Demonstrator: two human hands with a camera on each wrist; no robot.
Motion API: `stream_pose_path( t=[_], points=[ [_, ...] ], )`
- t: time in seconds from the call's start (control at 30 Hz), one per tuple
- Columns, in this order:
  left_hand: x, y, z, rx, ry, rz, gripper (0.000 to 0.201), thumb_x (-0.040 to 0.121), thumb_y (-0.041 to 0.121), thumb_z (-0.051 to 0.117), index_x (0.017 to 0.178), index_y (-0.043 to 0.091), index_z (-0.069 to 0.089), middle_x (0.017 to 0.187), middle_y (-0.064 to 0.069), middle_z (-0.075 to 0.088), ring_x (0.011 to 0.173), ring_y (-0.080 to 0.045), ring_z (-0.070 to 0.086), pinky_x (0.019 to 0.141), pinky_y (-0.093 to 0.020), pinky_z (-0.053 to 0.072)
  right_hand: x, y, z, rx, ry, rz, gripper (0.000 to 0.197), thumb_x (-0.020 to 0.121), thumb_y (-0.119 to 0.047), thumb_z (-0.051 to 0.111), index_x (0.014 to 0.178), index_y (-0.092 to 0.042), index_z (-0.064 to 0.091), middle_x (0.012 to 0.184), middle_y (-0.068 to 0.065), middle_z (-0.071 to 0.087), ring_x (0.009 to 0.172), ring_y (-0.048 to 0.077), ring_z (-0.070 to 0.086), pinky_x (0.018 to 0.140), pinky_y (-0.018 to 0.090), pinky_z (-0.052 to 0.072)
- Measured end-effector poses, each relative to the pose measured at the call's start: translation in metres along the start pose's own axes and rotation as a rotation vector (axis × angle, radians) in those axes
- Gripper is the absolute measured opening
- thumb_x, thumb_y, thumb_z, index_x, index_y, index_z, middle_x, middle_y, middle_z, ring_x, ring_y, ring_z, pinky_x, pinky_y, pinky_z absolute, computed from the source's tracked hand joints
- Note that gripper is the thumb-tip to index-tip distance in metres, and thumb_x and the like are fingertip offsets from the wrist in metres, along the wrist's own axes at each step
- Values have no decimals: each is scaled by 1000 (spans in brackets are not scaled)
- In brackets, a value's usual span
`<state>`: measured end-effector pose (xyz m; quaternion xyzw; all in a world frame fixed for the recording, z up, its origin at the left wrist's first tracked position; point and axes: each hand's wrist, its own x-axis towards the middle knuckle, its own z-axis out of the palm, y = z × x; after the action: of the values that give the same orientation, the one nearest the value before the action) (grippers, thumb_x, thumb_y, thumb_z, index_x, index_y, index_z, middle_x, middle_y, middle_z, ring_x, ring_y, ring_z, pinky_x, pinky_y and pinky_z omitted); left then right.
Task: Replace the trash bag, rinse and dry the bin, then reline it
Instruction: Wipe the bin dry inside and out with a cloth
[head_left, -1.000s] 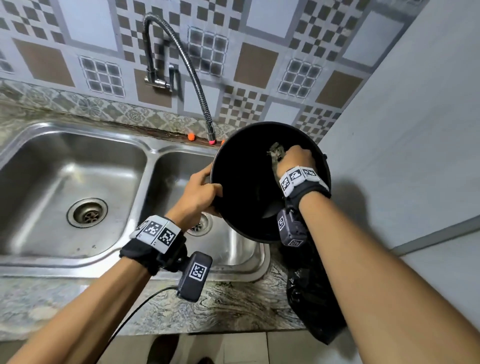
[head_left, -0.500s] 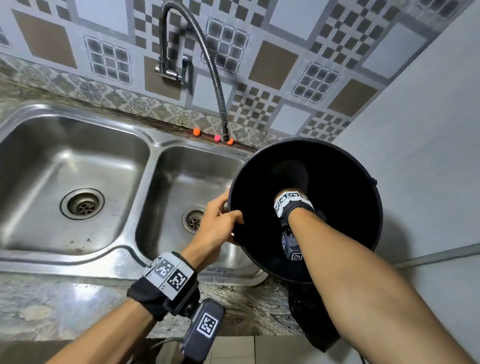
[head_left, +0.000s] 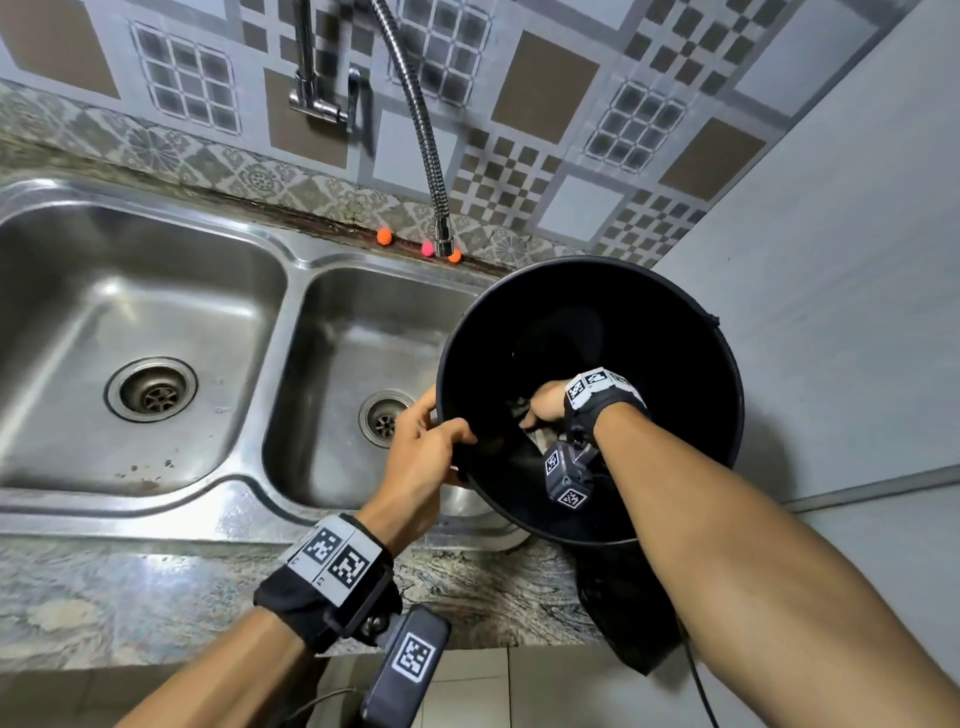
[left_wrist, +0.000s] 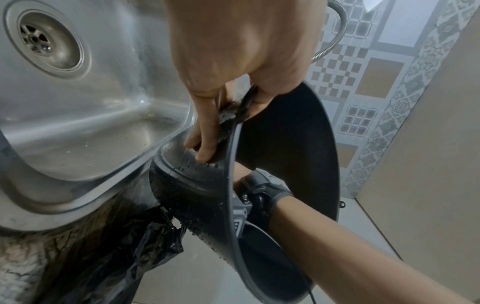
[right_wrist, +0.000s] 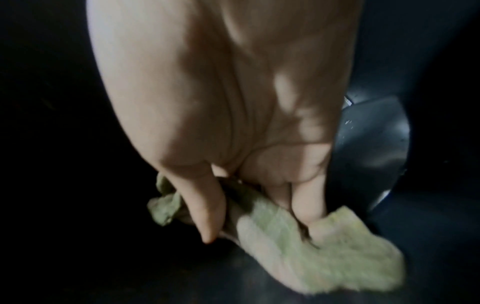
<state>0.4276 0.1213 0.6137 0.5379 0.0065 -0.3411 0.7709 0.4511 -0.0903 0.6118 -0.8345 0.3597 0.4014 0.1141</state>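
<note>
Black bin held tilted over the right sink basin, a cloth pressed inside it.

Head view: the bin (head_left: 675, 332) leans over the right end of the steel sink (head_left: 291, 260); the left hand (head_left: 421, 457) clamps its near rim, and the right hand (head_left: 545, 402) is deep inside it. Square black-and-white code tags sit on both wrist straps; no words can be read. Beside the sink lies a veined stone table (head_left: 130, 597) under a patterned tile wall (head_left: 545, 88). Left wrist view: the left hand's fingers (left_wrist: 205, 131) curl over the wet rim, thumb inside; a black trash bag (left_wrist: 116, 257) hangs below the sink. Right wrist view: the right hand's fingers (right_wrist: 309, 205) grip a greenish cloth (right_wrist: 337, 257) against the bin's dark inside.
</note>
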Motion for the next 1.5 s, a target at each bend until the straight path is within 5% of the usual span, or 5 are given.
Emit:
stream_pose_path(
  t=[0.17, 0.53, 0.97, 1.3, 1.5],
  points=[
    [8, 2, 8, -26, 13, 4, 40, 78, -15, 46, 85, 20, 65, 72, -4, 60, 64, -20, 62, 50, -34, 53, -26, -7, -13, 24, -3, -45, 37, 89, -33, 70, 112, -4, 61, 111, 13, 62, 102, 31, 61, 85, 37, 49],
    [25, 21, 36, -98, -26, 31, 41, 80, -17, 40, 98, 12, 62, 67, 1, 66, 58, -15, 65, 49, -33, 55, -94, -7, -41, 86, 6, -121, 32, 94, -28, 62, 65, -13, 61, 32, -8, 54, 60, 19, 53, 61, 29, 44],
    [17, 19, 58, -90, -26, 9, 42, 77, -18, 39, 102, 10, 59, 77, -6, 55, 52, -13, 61, 46, -31, 53, -101, 80, -55, 1169, 92, -51, 44, 97, -11, 50, 139, 0, 44, 139, 28, 51, 124, 47, 53, 87, 60, 53],
    [-14, 16, 68, -10, -65, 78, 37, 78, -16, 40, 90, 13, 58, 74, -11, 48, 61, -27, 56, 49, -34, 53, -97, 84, -75, 493, 421, 85, 28, 105, -16, 37, 106, -2, 61, 111, 20, 58, 131, 33, 48, 89, 32, 38],
    [-32, 14, 74, -4, -136, 92, 41, 77, -17, 40, 94, 14, 61, 75, -12, 42, 59, -25, 47, 45, -26, 45, -76, 77, -54, 469, 368, 89, 45, 104, -11, 35, 147, 4, 36, 153, 20, 37, 140, 33, 36, 106, 30, 34]
  ],
)
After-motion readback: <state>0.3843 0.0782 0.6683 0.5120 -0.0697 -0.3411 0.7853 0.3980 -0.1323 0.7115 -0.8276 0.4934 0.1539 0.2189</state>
